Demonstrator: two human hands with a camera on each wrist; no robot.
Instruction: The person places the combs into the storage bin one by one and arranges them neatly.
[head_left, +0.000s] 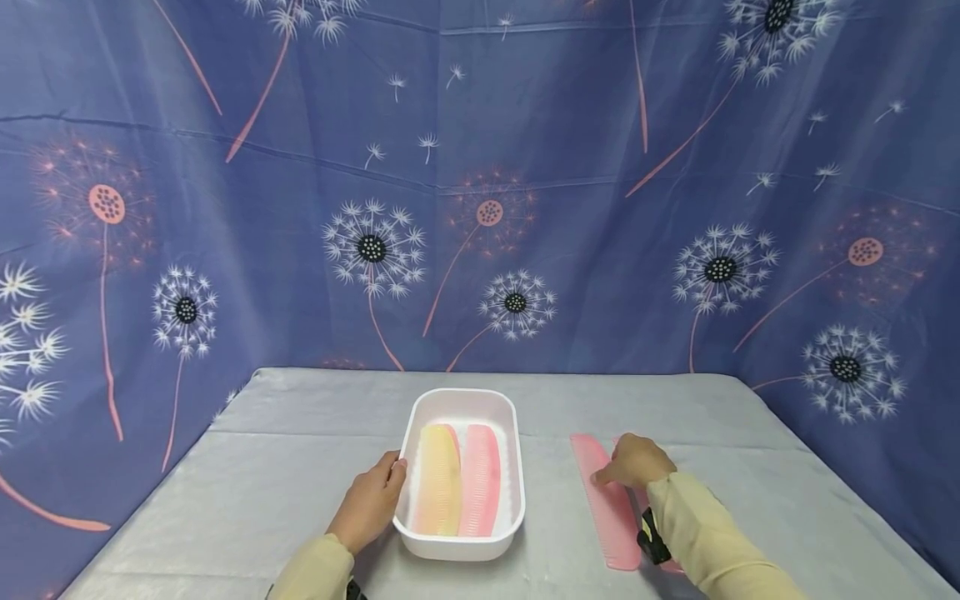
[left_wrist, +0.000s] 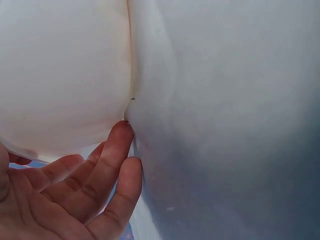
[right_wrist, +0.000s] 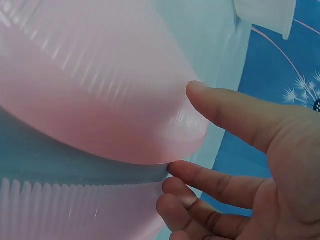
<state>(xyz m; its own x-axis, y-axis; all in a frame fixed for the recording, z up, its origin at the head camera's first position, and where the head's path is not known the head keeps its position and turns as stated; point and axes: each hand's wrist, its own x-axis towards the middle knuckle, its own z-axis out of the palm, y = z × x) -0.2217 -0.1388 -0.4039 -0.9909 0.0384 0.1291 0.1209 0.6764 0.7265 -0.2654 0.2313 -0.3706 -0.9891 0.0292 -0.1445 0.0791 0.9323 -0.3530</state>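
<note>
A white plastic tray (head_left: 461,547) stands on the table, with a yellow-and-pink comb (head_left: 437,492) and a pink comb (head_left: 477,483) lying lengthwise inside. My left hand (head_left: 371,502) holds the tray's left side, thumb at the rim and fingers against the outer wall. To the right of the tray a pink comb (head_left: 609,517) lies on the table. At its far end my right hand (head_left: 637,463) pinches it, thumb on one side and index finger at the opposite edge. Beside it lies a second pink comb (right_wrist: 85,210), mostly hidden under the right forearm in the head view.
A grey cloth covers the table (head_left: 300,442). Blue dandelion-print fabric (head_left: 450,167) hangs behind it and along both sides. The tray's raised wall stands between the left hand and the combs inside. A gap of bare cloth separates the tray from the combs on the right.
</note>
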